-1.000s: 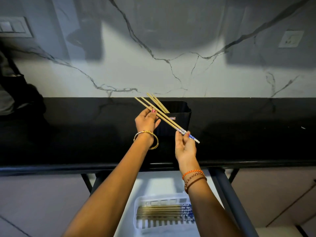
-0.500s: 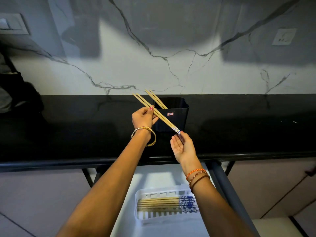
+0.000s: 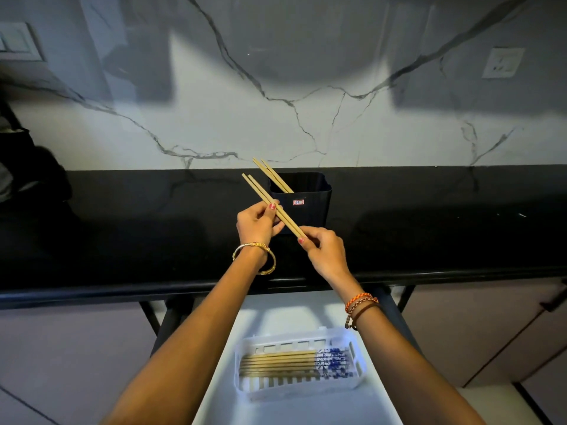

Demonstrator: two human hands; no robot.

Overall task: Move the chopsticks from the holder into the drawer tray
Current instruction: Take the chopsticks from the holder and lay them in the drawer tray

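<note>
A black holder [image 3: 310, 207] stands on the dark counter, and two wooden chopsticks [image 3: 273, 176] lean out of its left corner. In front of it I hold a pair of chopsticks [image 3: 264, 196] slanting up to the left. My left hand [image 3: 256, 223] pinches their middle and my right hand [image 3: 325, 251] grips their lower, patterned ends, which it hides. Below, a white slotted tray [image 3: 357, 375] lies in the open drawer with several chopsticks [image 3: 285, 361] laid flat, blue-patterned ends to the right.
The black counter [image 3: 122, 228] runs the full width, with a marble wall behind. Below its front edge the white drawer floor [image 3: 276, 406] extends toward me between dark rails. Cabinet fronts flank it. A dark object sits at far left.
My right hand, open under the chopstick ends half a second ago, has closed around them. The pair has come slightly lower and nearer to me.
</note>
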